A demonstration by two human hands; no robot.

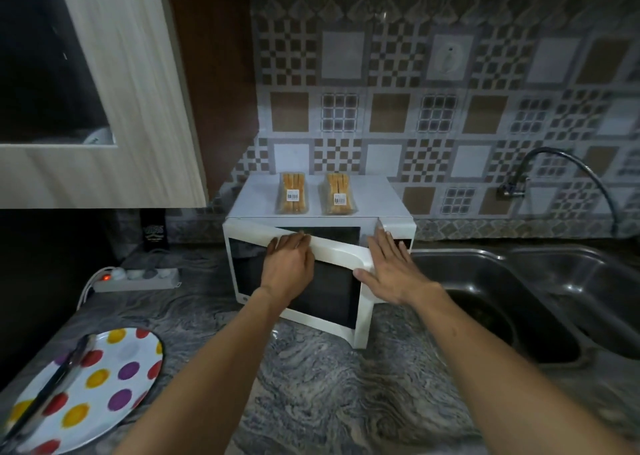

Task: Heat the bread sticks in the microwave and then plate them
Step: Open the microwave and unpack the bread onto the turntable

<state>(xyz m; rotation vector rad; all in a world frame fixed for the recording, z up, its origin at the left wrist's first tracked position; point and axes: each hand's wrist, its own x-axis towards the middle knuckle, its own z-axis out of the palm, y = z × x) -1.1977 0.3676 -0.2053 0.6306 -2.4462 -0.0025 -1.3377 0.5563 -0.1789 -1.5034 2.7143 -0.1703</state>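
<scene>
A white microwave (256, 195) stands on the marble counter against the tiled wall. Two clear packs of bread sticks lie on its top, one on the left (292, 193) and one on the right (338, 194). The microwave door (332, 299) is partly swung out, hinged at the left. My left hand (289, 264) hooks its fingers over the door's top edge. My right hand (391, 267) lies flat with straight fingers on the door's right end, its fingertips by the control panel. A white plate with coloured dots (104, 382) sits at the lower left.
Metal tongs (52, 385) lie across the plate. A power strip (136, 280) with a red light sits left of the microwave. A double steel sink (519, 302) and a curved tap (568, 174) are to the right. An upper cabinet (131, 101) hangs at the left.
</scene>
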